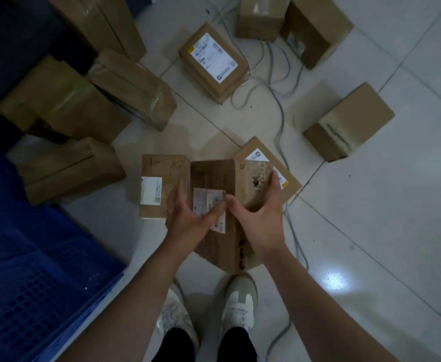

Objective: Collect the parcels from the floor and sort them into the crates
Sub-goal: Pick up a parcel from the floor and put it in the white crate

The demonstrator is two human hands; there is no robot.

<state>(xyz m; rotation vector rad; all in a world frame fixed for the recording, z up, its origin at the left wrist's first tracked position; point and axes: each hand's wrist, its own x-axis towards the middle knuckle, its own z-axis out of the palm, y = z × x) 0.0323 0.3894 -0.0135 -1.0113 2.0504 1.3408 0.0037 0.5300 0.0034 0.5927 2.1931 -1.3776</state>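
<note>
Pale floor tiles (371, 231) spread under everything. A flat brown parcel (214, 176) is held between both hands, just ahead of the person's shoes (237, 301). The left hand (188, 218) clasps its left edge, fingers down the side, thumb across the white label (206, 199). The right hand (261, 220) clasps the right edge, fingers curled over beside a torn hole, thumb on top. A handwritten box (159, 184) and a labelled box (266, 155) lie just behind. A blue crate (31, 283) stands to the left, and grey cables (279, 100) trail beyond.

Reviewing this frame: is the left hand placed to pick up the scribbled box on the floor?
Probably not yet: the left hand and right hand both hold the damaged parcel, which overlaps the scribbled box.
</note>
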